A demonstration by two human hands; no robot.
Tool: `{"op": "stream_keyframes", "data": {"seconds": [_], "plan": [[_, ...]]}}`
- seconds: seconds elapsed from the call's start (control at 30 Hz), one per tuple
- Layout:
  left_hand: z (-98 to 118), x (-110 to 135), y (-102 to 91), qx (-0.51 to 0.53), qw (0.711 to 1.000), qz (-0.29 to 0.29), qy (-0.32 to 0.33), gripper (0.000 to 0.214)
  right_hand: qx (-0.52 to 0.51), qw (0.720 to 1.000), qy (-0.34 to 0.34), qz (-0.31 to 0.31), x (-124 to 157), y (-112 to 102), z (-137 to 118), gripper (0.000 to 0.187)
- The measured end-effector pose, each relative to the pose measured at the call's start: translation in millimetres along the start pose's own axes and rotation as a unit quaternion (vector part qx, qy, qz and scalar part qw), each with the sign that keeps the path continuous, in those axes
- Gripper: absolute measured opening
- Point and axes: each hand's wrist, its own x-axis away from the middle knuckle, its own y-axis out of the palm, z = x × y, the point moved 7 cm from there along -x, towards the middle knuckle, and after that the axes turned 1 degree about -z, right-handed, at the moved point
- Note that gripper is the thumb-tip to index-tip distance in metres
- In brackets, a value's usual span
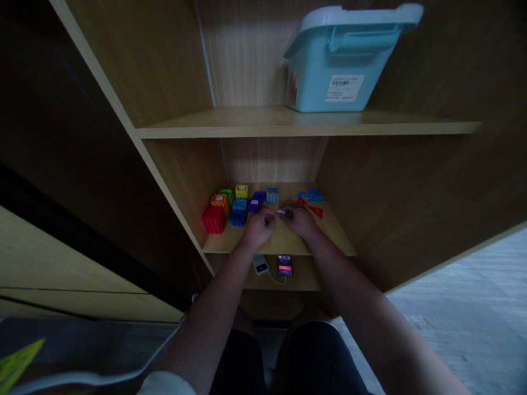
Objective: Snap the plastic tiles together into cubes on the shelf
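Both hands are over the middle shelf board [263, 244]. My right hand [300, 219] pinches a small whitish piece [280, 212], too small to name. Close beside it, my left hand [260, 226] has its fingertips pressed together; anything between them is too small to make out. Just beyond my hands stand stacks of coloured plastic pieces: a purple stack [254, 204], a grey stack [272, 195], a dark blue stack [237, 218] and a yellow stack [241, 191]. Red pieces [316, 211] and loose blue pieces [312, 195] lie beyond my right hand.
A red stack [214, 219], an orange stack [219, 203] and a green stack [226, 195] stand by the left wall. Below, a phone [284, 265] is cabled to a white power bank [260, 265]. The upper shelf [247, 122] bears a light-blue lidded bin [313, 82].
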Motion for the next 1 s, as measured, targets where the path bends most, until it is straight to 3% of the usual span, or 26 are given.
{"op": "stream_keyframes", "data": {"seconds": [0.27,0.4,0.77,1.0], "plan": [[2,1,-1.3,0.012,1.000,0.002,-0.003,0.010,-0.010,1.000,0.010,0.027,3,-5,-2,0.028],[0,1,-0.3,0.018,1.000,0.002,-0.003,0.010,-0.016,0.998,-0.027,0.058,12,-14,-14,0.021],[1,1,0.7,0.013,1.000,-0.003,0.005,0.011,0.054,0.993,-0.105,0.015,16,-9,-35,0.027],[2,2,0.1,-0.007,1.000,-0.001,0.011,0.012,0.098,0.992,-0.075,-0.009,14,-5,-33,0.028]]}}
